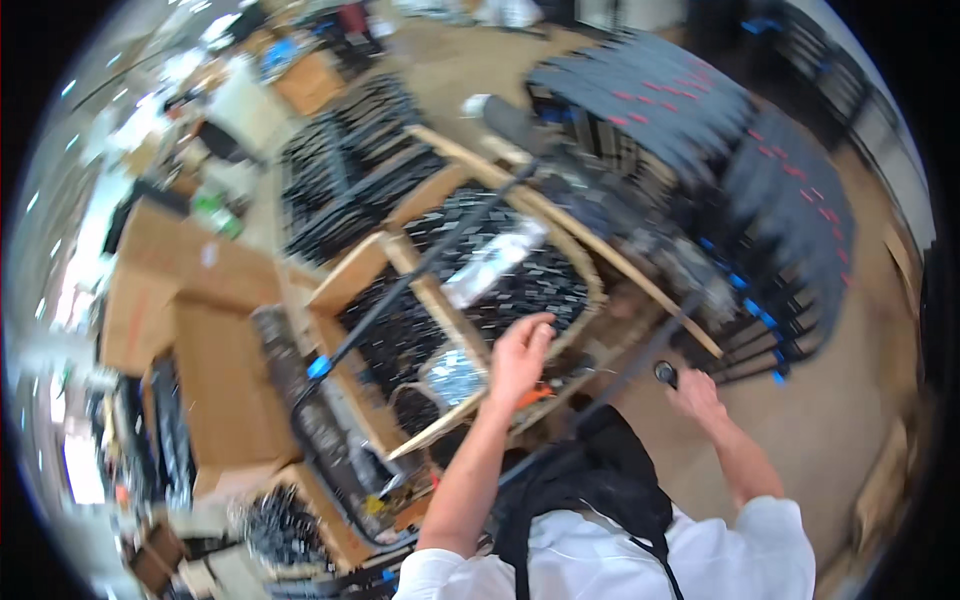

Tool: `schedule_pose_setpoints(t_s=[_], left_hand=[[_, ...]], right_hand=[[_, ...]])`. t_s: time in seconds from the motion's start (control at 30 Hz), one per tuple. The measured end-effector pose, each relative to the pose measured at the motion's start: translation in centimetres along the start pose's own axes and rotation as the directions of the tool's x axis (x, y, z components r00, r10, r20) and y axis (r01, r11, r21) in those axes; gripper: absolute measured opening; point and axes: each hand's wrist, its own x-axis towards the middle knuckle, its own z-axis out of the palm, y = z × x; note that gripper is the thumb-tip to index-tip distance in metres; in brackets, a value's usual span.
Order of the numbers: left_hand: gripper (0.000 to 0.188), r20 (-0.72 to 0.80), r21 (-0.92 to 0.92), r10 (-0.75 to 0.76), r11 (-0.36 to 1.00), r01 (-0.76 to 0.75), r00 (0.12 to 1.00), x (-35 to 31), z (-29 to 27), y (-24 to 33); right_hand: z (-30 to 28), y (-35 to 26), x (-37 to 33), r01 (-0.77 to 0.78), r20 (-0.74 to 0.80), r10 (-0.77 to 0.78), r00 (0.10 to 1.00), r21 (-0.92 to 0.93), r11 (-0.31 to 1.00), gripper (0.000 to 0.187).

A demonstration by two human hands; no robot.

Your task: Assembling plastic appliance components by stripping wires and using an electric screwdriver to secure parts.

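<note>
My left hand [521,356] reaches over the near edge of a wooden-framed bin filled with small black parts [540,290]. Its fingers are bent, but motion smears them, and whether anything is between them cannot be made out. To the right, my right hand [696,396] is closed round a black tool with a round end [665,373]. The tool is above the floor, apart from the bin. Inside the bin, a clear plastic bag [497,262] lies on the black parts. Another shiny clear bag [453,376] sits in the neighbouring compartment, close to my left wrist.
A long dark bar with a blue end [318,368] crosses above the bin. A wooden strip [640,275] runs along its far right side. Stacked grey bars with red marks [650,95] stand at the upper right. An open cardboard box [225,390] is at left, near black metal frames [350,160].
</note>
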Motion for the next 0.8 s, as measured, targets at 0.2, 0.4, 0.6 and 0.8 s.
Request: schedule_pose_setpoints(t_s=[0.2, 0.4, 0.6, 0.8], left_hand=[[0.034, 0.341, -0.125, 0.338, 0.941, -0.314, 0.877, 7.1, 12.9, 6.9], [0.044, 0.650, -0.483, 0.363, 0.875, -0.006, 0.667, 10.1, 24.2, 14.8], [0.040, 0.701, -0.502, 0.304, 0.853, 0.144, 0.645, 11.2, 27.0, 14.2], [0.031, 0.659, -0.506, 0.265, 0.849, 0.154, 0.704, 11.2, 27.0, 13.8]], right_hand=[[-17.1, -0.1, -7.6, -0.236, 0.100, 0.214, 0.972, 0.410, 0.881, 0.037], [-25.7, -1.0, -3.2, -0.116, -0.091, 0.152, 0.984, 0.318, 0.941, 0.036], [-25.3, 0.7, 1.2, -0.161, 0.001, 0.171, 0.985, 0.341, 0.926, 0.036], [-25.9, 0.8, 2.1, -0.135, 0.036, 0.131, 0.991, 0.213, 0.968, 0.042]])
